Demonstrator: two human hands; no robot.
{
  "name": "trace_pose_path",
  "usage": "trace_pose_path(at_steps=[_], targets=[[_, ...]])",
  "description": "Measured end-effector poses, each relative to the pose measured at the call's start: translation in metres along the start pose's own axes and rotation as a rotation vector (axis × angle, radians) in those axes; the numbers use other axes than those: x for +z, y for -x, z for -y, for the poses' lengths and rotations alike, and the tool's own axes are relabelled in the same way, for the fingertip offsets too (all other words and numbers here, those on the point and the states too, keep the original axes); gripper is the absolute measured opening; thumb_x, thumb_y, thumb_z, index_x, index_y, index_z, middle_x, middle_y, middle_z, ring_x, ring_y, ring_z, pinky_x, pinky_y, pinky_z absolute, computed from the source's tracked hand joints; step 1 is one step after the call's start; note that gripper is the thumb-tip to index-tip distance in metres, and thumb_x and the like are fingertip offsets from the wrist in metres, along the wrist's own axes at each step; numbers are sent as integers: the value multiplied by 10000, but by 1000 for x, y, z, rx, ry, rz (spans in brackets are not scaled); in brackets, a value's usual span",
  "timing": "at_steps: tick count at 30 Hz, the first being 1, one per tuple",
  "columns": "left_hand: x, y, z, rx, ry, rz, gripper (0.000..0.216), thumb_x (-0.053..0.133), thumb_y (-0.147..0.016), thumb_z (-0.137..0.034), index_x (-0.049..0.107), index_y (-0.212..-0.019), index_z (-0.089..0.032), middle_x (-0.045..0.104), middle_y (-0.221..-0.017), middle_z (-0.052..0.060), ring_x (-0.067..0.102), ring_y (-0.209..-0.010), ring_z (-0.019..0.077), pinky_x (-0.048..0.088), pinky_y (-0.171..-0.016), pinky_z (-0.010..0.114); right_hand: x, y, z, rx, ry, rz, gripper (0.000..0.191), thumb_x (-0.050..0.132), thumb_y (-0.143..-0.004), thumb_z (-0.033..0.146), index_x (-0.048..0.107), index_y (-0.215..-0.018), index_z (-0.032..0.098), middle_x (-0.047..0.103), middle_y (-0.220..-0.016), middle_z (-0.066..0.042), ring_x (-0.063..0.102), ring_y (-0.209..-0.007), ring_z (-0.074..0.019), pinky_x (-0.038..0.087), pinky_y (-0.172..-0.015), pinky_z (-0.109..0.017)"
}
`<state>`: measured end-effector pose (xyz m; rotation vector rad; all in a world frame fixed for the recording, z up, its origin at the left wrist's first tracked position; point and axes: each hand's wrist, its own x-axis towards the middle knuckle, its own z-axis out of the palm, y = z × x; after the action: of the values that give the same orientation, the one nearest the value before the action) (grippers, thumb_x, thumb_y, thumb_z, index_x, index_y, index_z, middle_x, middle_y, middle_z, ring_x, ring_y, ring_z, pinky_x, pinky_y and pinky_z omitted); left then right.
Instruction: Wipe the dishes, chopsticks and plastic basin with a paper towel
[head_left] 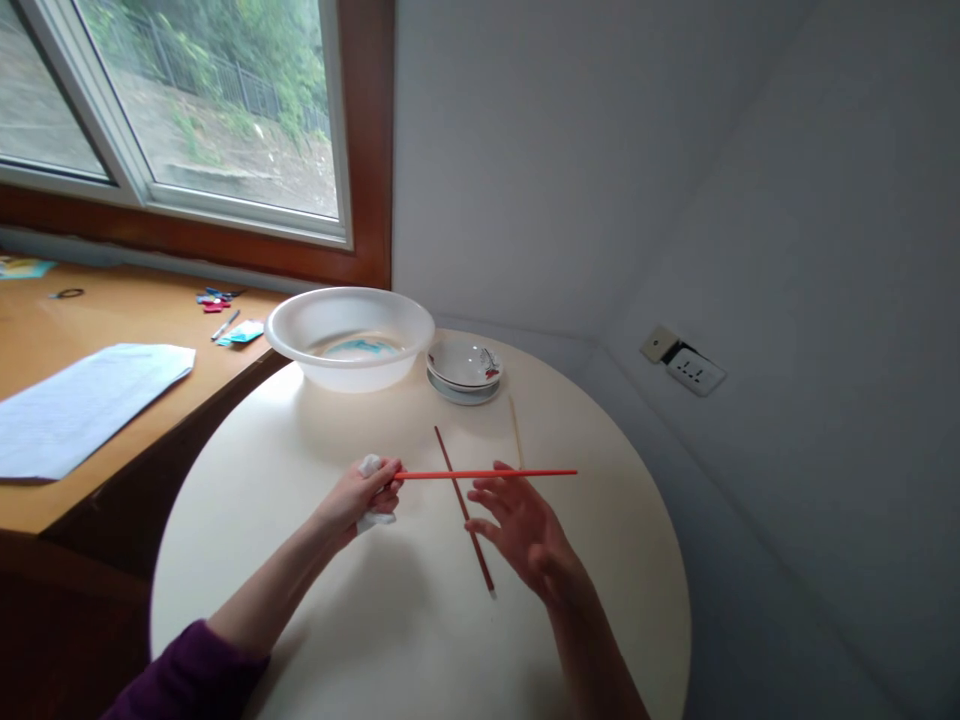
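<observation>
My left hand [369, 492] is closed around a white cloth [370, 519] and the end of a red chopstick [495, 473], which sticks out level to the right above the round white table [315, 600]. My right hand [521, 525] hovers open just under that chopstick, fingers spread, holding nothing. A second, darker red chopstick [459, 500] lies on the table between my hands, slanting toward me. A pale wooden chopstick [515, 428] lies further back.
A white plastic basin [349, 336] with a little water stands at the table's far edge, with stacked small dishes [465, 370] to its right. A wooden desk [90, 400] with papers and small items is on the left. A wall socket [686, 365] is at right.
</observation>
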<state>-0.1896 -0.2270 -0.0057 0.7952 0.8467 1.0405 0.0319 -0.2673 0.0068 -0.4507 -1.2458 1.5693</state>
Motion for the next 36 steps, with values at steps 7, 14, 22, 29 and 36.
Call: trace_pose_path(at_steps=[7,14,22,29,36], targets=[[31,5,30,-116,123,33,425,769,-567,-419,459,-540,-130,409,-456,-67,210,-359,-15,175,-354,146,27,-12,-28,0,527,-316,273,607,-787,371,665,-985,192,682,-880,-82,619,-817,-191,495,-767,-350],[33,6,36,-210,211,59,322,684,-701,-413,575,-806,-130,459,-497,-56,300,-378,12,291,-392,143,13,-21,-16,-270,821,-573,238,460,-872,364,558,-754,182,567,-679,-7,531,-623,-121,444,-588,-236],[11,-3,11,-233,417,-176,131,479,-858,-229,531,-873,-110,548,-577,16,518,-460,104,464,-498,239,-42,-39,-23,8,1554,-337,300,410,-857,229,422,-559,197,494,-550,0,440,-528,-116,324,-544,-240],[8,-6,4,-249,483,-241,113,463,-860,-216,512,-820,-122,564,-579,32,537,-454,115,499,-521,266,-45,-37,-44,181,1692,-169,247,434,-825,146,507,-591,179,596,-633,-38,506,-601,-132,327,-597,-246],[5,-7,2,-255,522,-328,65,508,-813,-188,512,-818,-124,573,-631,54,605,-544,156,543,-620,332,-41,-29,-43,176,1709,-83,245,449,-821,171,542,-595,183,605,-644,-47,497,-591,-140,319,-585,-260]])
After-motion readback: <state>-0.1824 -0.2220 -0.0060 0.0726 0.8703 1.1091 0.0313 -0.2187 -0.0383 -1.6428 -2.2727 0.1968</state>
